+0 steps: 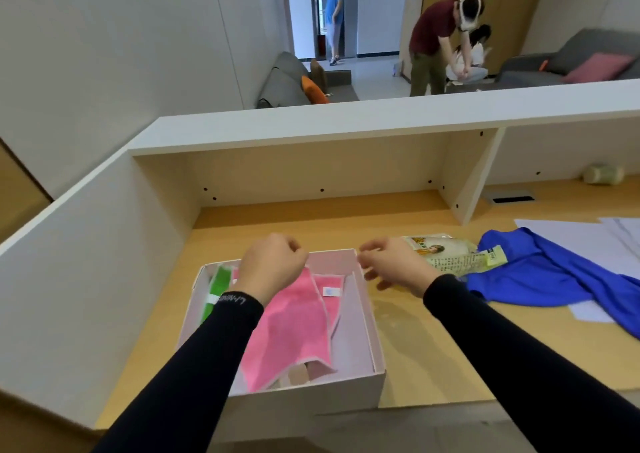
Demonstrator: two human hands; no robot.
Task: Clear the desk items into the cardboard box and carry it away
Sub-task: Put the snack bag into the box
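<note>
The left hand [273, 262] is hovering over the white box [304, 397], fingers curled closed, apparently pinching the top of the pink cloth [291, 328] lying inside beside a green cloth [217, 290]. The right hand [391, 262] is hanging loosely open, gripping nothing, near a snack packet [450, 255] and blue garment [540, 272] on the tabletop [433, 341].

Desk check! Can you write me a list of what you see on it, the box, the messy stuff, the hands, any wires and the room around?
Surface: wooden desk, under a white shelf.
Job's things: white box holds a pink cloth and a green cloth.
Clutter: snack packet, blue garment, papers, small jar.
Hands: left hand closed above the pink cloth; right hand loosely open by the box's far corner.
Cables: nothing seen.
Surroundings: sofas and three people behind.
</note>
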